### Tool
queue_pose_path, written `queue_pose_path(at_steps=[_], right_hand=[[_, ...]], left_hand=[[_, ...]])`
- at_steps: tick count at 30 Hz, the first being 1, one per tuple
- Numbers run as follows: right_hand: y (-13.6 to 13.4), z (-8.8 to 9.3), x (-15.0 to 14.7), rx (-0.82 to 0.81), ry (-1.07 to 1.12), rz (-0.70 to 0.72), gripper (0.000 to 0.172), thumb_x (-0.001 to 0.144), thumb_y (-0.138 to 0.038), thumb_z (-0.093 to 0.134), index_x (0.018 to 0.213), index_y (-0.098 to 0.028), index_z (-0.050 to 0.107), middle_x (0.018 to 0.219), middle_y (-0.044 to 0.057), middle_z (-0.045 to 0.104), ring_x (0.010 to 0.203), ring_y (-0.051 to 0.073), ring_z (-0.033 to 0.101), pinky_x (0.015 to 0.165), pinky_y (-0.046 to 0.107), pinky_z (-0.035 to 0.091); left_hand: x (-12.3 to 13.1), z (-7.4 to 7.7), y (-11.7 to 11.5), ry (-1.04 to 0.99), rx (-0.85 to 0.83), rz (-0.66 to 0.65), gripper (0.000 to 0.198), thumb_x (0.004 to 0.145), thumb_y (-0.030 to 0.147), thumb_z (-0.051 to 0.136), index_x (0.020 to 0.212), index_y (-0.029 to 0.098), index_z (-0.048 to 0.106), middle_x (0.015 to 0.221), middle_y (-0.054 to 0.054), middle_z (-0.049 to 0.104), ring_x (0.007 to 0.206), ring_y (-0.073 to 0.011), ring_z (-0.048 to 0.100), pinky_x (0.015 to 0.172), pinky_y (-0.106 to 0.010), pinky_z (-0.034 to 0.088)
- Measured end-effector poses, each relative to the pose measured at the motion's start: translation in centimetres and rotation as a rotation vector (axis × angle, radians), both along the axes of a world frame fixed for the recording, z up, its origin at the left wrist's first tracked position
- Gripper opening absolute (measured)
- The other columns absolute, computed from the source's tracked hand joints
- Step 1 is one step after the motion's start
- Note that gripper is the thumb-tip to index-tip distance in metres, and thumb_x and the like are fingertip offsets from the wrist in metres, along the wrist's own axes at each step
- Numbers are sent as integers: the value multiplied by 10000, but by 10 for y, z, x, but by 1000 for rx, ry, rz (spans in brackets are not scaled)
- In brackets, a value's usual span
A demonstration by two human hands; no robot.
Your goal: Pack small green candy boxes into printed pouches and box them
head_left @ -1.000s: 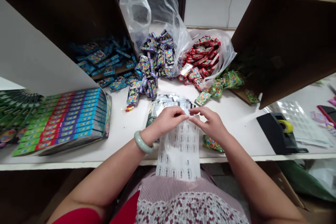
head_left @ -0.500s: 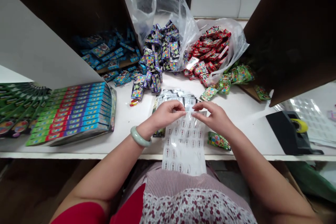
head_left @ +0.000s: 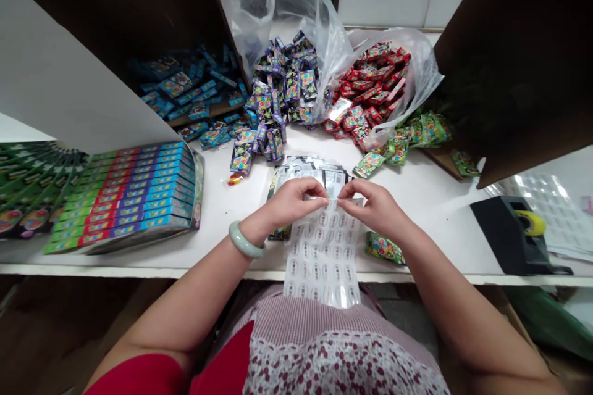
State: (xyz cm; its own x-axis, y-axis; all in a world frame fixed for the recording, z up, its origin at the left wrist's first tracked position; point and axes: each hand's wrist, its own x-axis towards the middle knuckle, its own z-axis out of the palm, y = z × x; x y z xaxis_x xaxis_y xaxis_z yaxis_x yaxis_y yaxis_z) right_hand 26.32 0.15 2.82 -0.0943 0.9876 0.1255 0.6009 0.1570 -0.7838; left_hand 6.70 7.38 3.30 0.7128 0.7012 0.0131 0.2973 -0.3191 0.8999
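A sheet of clear oval stickers [head_left: 324, 253] with dark print hangs from my fingers, over the table edge and down to my apron. My left hand [head_left: 301, 199], with a pale green bangle on its wrist, pinches the sheet's top edge. Opposite it, my right hand [head_left: 368, 202] pinches the same edge, thumb against forefinger, a small gap between the two hands. Behind my fingertips lies a fanned stack of printed flat packs [head_left: 310, 166], partly covered by my hands. A green candy packet [head_left: 385, 248] rests beside the sheet on the right.
Heaps of small purple boxes [head_left: 291, 83] and red boxes [head_left: 370, 86] sit in clear plastic bags at the back. Blue boxes [head_left: 189, 95] spill out at left, green packets [head_left: 428, 129] at right. Packed rows of boxes [head_left: 125, 194] stand left; a tape dispenser [head_left: 504, 234] stands right.
The sticker sheet's lower part has shifted slightly and lies flatter, its rows showing more plainly with less glare. Both hands keep their pinch at the top edge, almost in place.
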Motion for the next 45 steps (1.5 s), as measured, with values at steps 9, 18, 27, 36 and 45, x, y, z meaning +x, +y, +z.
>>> queue_pose_path(at_steps=[9, 18, 27, 36, 45], right_hand=[[-11, -5, -5, 210, -269, -10, 105, 893, -202, 557, 921, -215, 657, 922, 53, 706, 890, 226, 629, 791, 377, 456], [-4, -3, -12, 80, -163, 6, 97, 855, -251, 629, 943, -232, 665, 916, 36, 731, 865, 213, 657, 793, 370, 468], [-3, -4, -17, 20, -57, -3, 81, 861, -249, 579, 888, -237, 655, 892, 35, 708, 852, 198, 636, 716, 332, 465], [0, -4, -19, 15, -92, -12, 85, 852, -238, 568, 832, -217, 648, 850, 43, 698, 808, 192, 631, 716, 327, 457], [0, -16, -19, 38, -67, -58, 61, 841, -248, 598, 872, -225, 645, 853, 33, 690, 810, 195, 632, 728, 333, 465]], left_hand=[[2, -8, -3, -11, -51, 88, 87, 754, 236, 638, 717, 158, 639, 728, -4, 642, 714, -129, 571, 705, -276, 462], [-2, -6, -4, -56, -90, 74, 129, 755, 275, 669, 801, 155, 661, 792, -18, 660, 751, -135, 582, 709, -268, 458], [-23, -16, -11, -170, -97, 196, 265, 798, 241, 650, 1054, 176, 638, 771, 6, 591, 677, -114, 514, 607, -244, 415], [-21, -15, -16, -109, 84, 218, 166, 822, 239, 632, 975, 178, 652, 794, 3, 618, 686, -115, 511, 646, -253, 418], [-19, -22, -16, -85, -50, 240, 142, 793, 264, 635, 894, 166, 631, 762, 11, 601, 660, -111, 504, 616, -240, 407]])
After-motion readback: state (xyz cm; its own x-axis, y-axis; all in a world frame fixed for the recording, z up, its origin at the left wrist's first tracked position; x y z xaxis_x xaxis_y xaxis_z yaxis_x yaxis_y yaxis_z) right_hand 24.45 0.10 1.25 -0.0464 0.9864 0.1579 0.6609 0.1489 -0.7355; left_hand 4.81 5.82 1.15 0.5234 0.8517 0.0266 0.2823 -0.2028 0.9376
